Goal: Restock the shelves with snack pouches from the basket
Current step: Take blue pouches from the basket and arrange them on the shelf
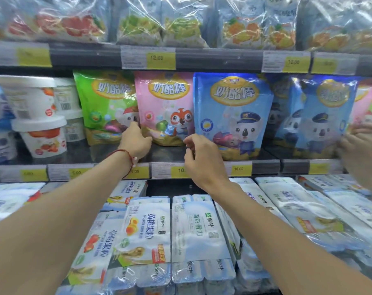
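Observation:
On the middle shelf [170, 155] a pink snack pouch [165, 107] stands upright between a green pouch [104, 103] and a blue pouch [231, 111]. My left hand [136, 142] reaches into the gap between the green and pink pouches, and its fingers curl round the pink pouch's lower left edge. My right hand [200, 160] is at the pink pouch's lower right corner, where its curled fingers pinch the corner beside the blue pouch. More blue pouches [327, 116] stand further right. The basket is not in view.
Another person's blurred hand [364, 150] touches the blue pouches at the right edge. White yogurt tubs [33, 116] are stacked left of the green pouch. Wrapped packs [148, 231] fill the lower shelf, and bagged foods [159, 24] line the top shelf. Yellow price tags [160, 58] run along the rails.

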Tool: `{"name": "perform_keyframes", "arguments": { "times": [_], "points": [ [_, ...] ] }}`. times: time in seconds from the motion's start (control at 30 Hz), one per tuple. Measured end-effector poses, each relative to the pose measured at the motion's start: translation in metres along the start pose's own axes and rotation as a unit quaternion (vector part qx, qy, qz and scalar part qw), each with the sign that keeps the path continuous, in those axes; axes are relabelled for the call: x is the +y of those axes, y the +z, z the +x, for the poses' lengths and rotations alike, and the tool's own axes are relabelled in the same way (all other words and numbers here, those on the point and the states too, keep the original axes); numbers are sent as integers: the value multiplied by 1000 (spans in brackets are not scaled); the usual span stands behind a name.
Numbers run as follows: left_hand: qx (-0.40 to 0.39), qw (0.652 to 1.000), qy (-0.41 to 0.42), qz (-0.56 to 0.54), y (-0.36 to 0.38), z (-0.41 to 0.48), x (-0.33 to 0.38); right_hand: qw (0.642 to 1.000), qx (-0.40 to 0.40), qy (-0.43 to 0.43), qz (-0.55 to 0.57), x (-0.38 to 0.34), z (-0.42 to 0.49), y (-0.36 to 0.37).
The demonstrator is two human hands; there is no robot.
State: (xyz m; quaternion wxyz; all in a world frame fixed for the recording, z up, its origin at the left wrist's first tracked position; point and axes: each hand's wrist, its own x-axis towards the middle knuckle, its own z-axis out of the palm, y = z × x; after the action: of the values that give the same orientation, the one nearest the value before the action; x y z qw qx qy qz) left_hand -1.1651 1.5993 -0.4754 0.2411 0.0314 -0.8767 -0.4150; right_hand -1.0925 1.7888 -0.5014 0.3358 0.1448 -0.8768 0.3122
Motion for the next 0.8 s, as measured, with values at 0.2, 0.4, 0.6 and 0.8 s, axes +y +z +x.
{"name": "perform_keyframes", "arguments": {
  "times": [0.2,0.4,0.6,0.8],
  "points": [
    [39,999,21,0,-7,-8,3,1000,-14,14,-5,-4,0,-1],
    [43,999,-18,-10,-21,-7,-8,994,-81,70,-24,-16,13,-9],
    [81,996,-31,-14,-28,-1,-22,983,-119,136,-40,-34,36,10],
    [99,994,-15,-48,-28,-4,-22,980,-60,189,-5,-24,54,29]
  ]
}}
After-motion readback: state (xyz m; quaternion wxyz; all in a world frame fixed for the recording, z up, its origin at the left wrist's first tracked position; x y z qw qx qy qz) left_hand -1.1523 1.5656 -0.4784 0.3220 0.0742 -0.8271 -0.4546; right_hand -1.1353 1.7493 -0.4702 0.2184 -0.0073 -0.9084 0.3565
